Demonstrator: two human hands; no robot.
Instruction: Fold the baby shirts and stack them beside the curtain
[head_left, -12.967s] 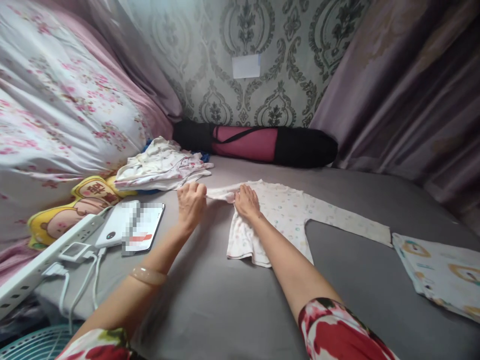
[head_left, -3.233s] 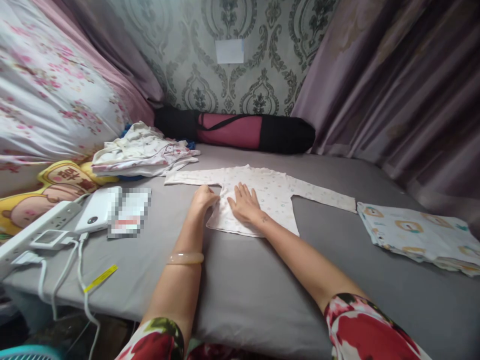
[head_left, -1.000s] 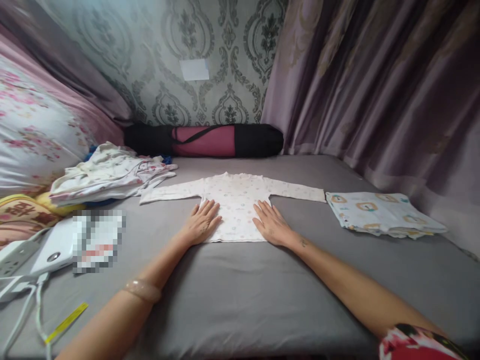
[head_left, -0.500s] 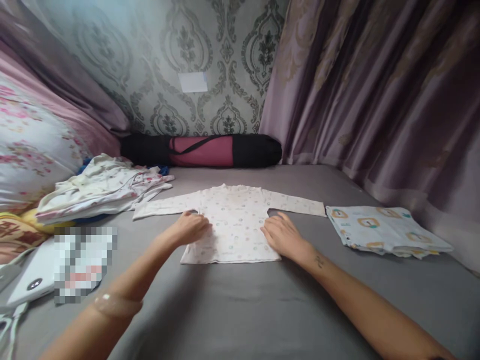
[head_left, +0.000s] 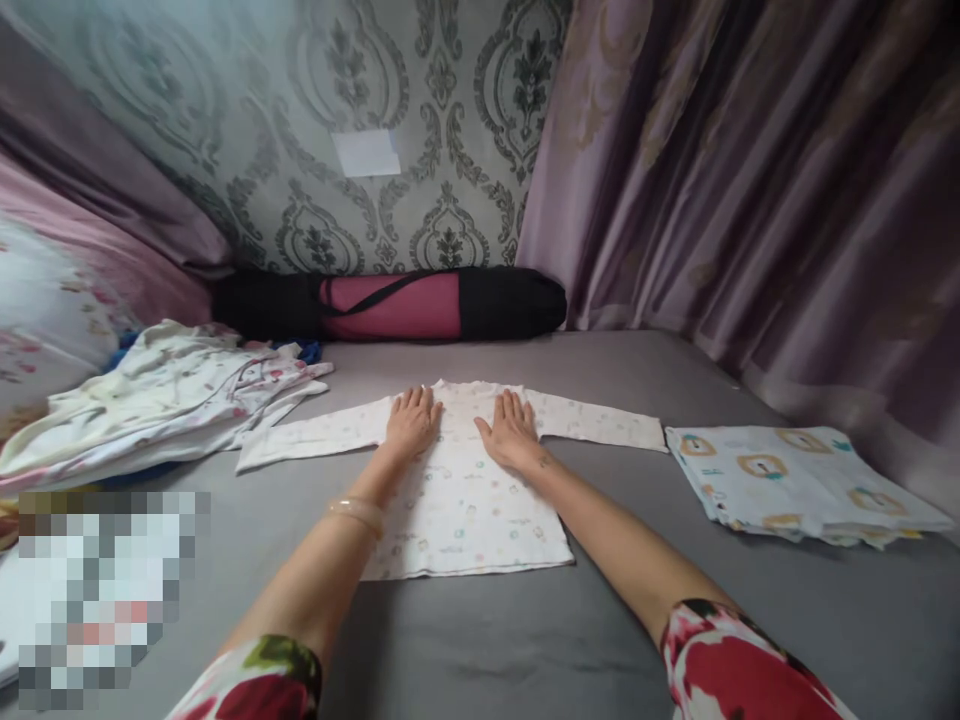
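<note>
A small white long-sleeved shirt (head_left: 461,500) with a faint print lies flat on the grey bed sheet (head_left: 480,640), its collar away from me and both sleeves stretched out sideways. My left hand (head_left: 412,420) rests palm down on the shirt's left shoulder, fingers extended. On the opposite shoulder, my right hand (head_left: 511,428) lies flat too, with its thumb spread toward the collar. Neither hand grips the cloth. The hands and forearms cover parts of the shirt's sides.
A folded printed cloth (head_left: 802,480) lies at the right, by the sleeve's end. Heaped clothes (head_left: 172,400) are at the left. A black and maroon long bag (head_left: 390,305) lies along the wall. Purple curtains (head_left: 675,180) hang at the right. A blurred-out white item (head_left: 105,590) sits front left.
Both hands have moved up the shirt from its lower sides to the shoulders, and their curled fingers have flattened out. The view has shifted slightly, bringing my floral sleeves into sight.
</note>
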